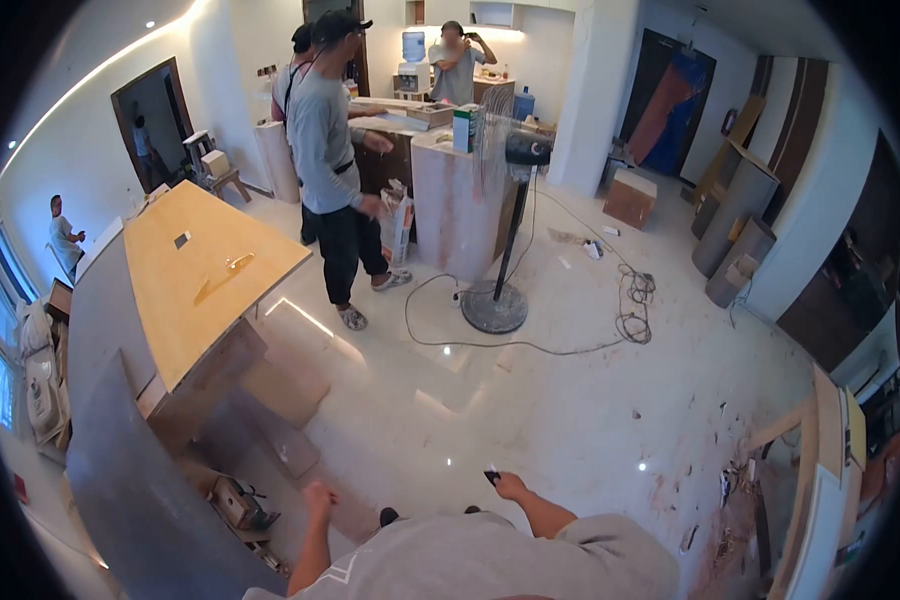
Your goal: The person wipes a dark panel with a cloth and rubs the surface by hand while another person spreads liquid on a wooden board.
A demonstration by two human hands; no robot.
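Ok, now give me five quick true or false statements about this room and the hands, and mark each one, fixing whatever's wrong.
1. The left hand holds the small dark object. False: the right hand does.
2. The pedestal fan lies on its side. False: it stands upright on its round base.
3. Coiled cable lies on the floor. True.
4. A blue water bottle sits atop the water dispenser. True.
5. The person beside the water dispenser has both arms lowered. False: one arm is raised toward the head.
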